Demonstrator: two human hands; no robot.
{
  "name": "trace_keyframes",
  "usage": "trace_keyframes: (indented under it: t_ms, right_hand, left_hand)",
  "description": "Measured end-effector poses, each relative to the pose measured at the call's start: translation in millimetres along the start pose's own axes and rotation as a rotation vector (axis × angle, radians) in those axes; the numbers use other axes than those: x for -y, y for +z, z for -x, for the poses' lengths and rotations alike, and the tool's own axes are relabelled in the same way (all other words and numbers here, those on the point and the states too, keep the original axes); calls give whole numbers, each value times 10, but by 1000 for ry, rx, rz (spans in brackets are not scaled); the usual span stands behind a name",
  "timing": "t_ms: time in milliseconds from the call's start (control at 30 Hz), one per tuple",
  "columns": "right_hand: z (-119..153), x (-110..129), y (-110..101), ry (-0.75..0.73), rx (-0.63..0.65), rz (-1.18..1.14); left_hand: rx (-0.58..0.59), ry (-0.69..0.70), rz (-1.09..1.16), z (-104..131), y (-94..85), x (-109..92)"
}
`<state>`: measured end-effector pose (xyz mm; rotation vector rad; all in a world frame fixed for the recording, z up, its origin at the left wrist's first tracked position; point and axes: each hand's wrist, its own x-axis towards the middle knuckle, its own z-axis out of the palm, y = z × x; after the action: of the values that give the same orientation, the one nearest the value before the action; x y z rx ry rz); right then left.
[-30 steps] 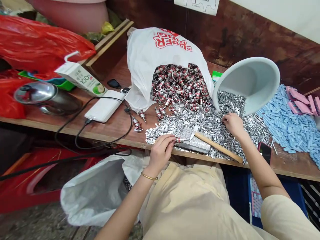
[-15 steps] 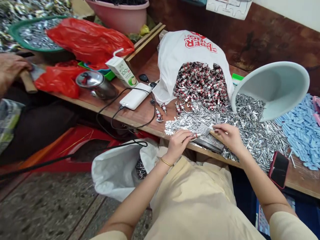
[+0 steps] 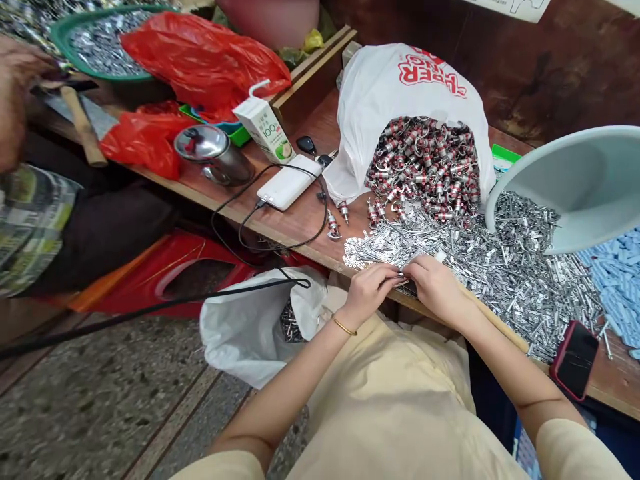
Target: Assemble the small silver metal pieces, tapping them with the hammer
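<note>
My left hand [image 3: 371, 291] is closed in a pinch at the table's front edge, on a small metal part that its fingers mostly hide. Against it, fingertips nearly touching, my right hand [image 3: 434, 288] is closed at the same part. A wooden handle [image 3: 493, 319] slants from beneath my right hand along the edge. Just behind both hands lies a wide heap of small silvery metal pieces [image 3: 520, 287]. Red-and-silver fittings [image 3: 425, 167] fill the mouth of a white plastic bag [image 3: 370, 93], and several lie loose beside it.
A grey tub [image 3: 570, 180] lies tipped at the right, near blue pieces [image 3: 615, 280] and a phone [image 3: 575, 360]. Leftward are a power bank [image 3: 290, 182] with cable, a drink carton [image 3: 265, 127] and a metal mug [image 3: 215, 153]. Another person's hand [image 3: 15, 100] shows far left.
My right hand has moved in to meet my left at the metal part, and the wooden handle now lies behind it instead of ahead. The whole view has shifted slightly.
</note>
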<state>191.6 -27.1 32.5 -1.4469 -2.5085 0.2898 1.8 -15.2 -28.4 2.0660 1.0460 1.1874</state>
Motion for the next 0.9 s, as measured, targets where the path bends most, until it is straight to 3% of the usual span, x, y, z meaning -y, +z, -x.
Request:
trace_keyframes:
  t_ms: [233, 367, 533, 667, 900]
  right_hand:
    - [-13, 64, 29, 17, -7, 104]
    - [-8, 60, 14, 42, -9, 17]
    - [91, 92, -39, 179, -223, -466]
    - [157, 182, -30, 271, -303, -839]
    - [307, 370, -146, 244, -538, -801]
  left_hand:
    - [-6, -68, 13, 13, 18, -12]
    - [-28, -53, 64, 5, 13, -21]
    - [-139, -167, 184, -74, -102, -259]
    - [-136, -204, 279, -136, -222, -514]
    - [-119, -32, 175, -133, -388, -774]
